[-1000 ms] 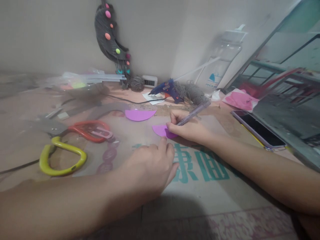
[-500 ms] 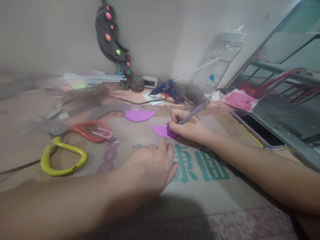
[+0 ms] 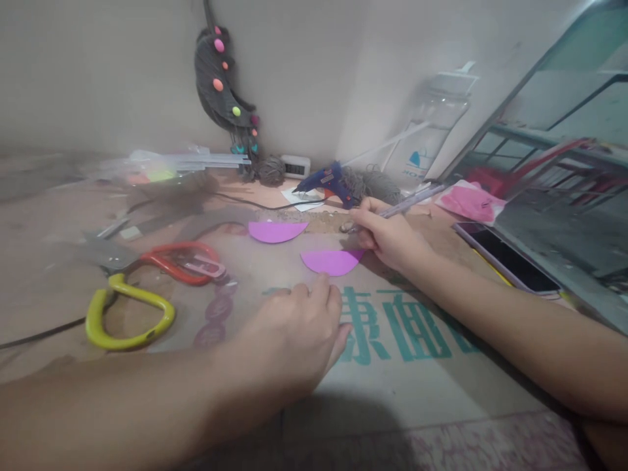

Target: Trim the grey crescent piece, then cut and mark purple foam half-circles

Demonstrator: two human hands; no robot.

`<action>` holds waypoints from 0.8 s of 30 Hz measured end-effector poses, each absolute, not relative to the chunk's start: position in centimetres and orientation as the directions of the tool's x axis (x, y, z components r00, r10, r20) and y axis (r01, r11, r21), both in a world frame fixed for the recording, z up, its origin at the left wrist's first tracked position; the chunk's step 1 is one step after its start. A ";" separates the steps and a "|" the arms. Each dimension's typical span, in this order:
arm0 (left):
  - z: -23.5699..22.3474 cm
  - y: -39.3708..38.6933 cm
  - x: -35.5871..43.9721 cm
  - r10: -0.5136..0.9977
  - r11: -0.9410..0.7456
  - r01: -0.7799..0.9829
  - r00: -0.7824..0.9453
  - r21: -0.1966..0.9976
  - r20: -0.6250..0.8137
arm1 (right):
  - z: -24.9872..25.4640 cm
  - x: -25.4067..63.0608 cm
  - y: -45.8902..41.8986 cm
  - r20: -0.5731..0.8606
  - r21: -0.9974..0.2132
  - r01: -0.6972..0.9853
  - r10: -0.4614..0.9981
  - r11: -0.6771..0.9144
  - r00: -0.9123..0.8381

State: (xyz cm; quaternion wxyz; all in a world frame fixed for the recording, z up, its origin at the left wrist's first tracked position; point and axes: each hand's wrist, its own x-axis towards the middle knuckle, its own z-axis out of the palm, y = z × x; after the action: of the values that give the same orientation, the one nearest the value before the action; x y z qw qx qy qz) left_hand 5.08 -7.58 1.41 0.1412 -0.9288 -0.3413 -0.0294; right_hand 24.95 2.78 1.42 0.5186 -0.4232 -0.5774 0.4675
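A purple paper half-circle [image 3: 331,263] lies flat on the printed cardboard [image 3: 353,412], straight edge away from me. My left hand [image 3: 294,333] rests below it, index fingertip at its curved lower edge and thumb held apart, gripping nothing. In my right hand [image 3: 390,235] is a pen [image 3: 412,201], pinched between the fingers, its tip pointing left just beyond the half-circle's right corner. Another purple half-circle [image 3: 278,232] sits farther back to the left, untouched by either hand.
Scissors [image 3: 130,314] with yellow and orange handles lie at left. Along the wall are a blue glue gun [image 3: 326,182] with its cord, grey yarn [image 3: 377,186], a small digital clock [image 3: 296,166] and a clear bottle [image 3: 426,131]. A phone [image 3: 510,258] lies right.
My right hand and the pen have moved right and slightly back off the nearer half-circle, uncovering it. My left hand stays at its lower edge. The camera view has shifted slightly.
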 end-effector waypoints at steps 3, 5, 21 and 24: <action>1.5 -7.6 5.0 0.595 -0.752 0.619 0.786 -0.228 0.170 | 2.5 25.7 2.7 0.217 -0.974 0.040 0.971 0.222 -0.101; 1.5 -7.5 5.0 0.598 -0.763 0.617 0.787 -0.192 0.151 | 3.3 26.2 2.6 0.239 -0.963 0.102 0.964 0.251 -0.117; 0.5 -7.3 5.1 0.565 -0.765 0.623 0.771 -0.165 0.293 | 0.7 25.4 0.7 0.312 -0.869 0.321 0.922 0.375 -0.231; 0.0 -7.1 5.1 0.573 -0.768 0.630 0.756 -0.117 0.315 | 0.3 25.4 0.9 0.298 -0.885 0.302 0.929 0.355 -0.220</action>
State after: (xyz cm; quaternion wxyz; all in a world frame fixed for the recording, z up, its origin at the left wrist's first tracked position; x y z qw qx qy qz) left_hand 5.09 -7.11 -0.01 0.1084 -0.9308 -0.3232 -0.1315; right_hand 25.38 0.87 0.29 0.4407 -0.4426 -0.6953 0.3556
